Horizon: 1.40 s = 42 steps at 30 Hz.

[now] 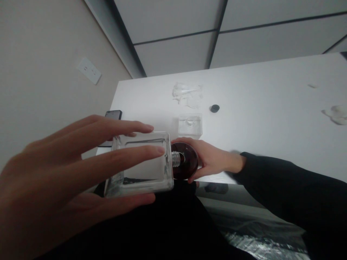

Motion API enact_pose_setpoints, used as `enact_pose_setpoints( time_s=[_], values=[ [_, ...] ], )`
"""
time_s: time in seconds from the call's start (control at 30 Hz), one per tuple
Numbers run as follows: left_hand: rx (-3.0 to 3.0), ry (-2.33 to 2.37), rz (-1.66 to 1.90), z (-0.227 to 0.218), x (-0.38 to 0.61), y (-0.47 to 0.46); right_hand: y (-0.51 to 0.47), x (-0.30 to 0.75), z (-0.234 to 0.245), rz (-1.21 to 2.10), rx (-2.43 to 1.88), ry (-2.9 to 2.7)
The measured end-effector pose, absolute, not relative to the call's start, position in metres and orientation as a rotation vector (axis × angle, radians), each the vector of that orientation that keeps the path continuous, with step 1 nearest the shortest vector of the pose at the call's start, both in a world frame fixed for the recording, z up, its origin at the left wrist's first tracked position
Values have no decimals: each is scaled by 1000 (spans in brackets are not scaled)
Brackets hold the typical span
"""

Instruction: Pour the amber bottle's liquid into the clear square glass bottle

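My left hand (67, 162) spreads its fingers over a clear square glass bottle (146, 169) and its thumb runs below it, so the bottle lies on its side in my grip. The bottle's threaded neck (176, 159) points right, into a round dark red cap (185, 160). My right hand (214, 159) wraps around that cap from the right, and its fingers partly hide the cap's far side. A black sleeve (282, 191) covers my right forearm. Whether the threads are engaged inside the cap cannot be seen.
A white table (244, 83) lies beyond my hands, holding a phone (113, 115), a clear glass cube (189, 125), crumpled clear plastic (187, 94), a small black disc (214, 108) and white tissue (336, 115). A beige wall (46, 72) bounds the table's left side.
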<state>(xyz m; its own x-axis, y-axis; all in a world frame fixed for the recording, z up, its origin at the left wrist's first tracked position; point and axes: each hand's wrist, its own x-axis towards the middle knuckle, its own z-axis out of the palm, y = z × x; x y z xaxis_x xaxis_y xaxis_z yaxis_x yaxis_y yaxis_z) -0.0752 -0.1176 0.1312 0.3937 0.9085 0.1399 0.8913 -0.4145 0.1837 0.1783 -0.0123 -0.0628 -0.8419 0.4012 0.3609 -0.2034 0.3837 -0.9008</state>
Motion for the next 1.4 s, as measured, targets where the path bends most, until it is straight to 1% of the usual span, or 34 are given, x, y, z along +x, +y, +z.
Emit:
enact_pose_setpoints(
  time_s=[0.1, 0.23, 0.67, 1.4],
  values=[
    [2577, 1636, 229, 132, -75, -118, -12, 178, -62, 1494, -165, -2113],
    [2581, 1647, 208, 134, -77, -118, -13, 178, -60, 1503, -146, -2096],
    [2604, 1659, 222, 132, -75, -117, -13, 180, -66, 1484, -149, -2104],
    [2621, 1511, 265, 136, -78, -110, -13, 179, -64, 1498, -158, -2100]
  ],
)
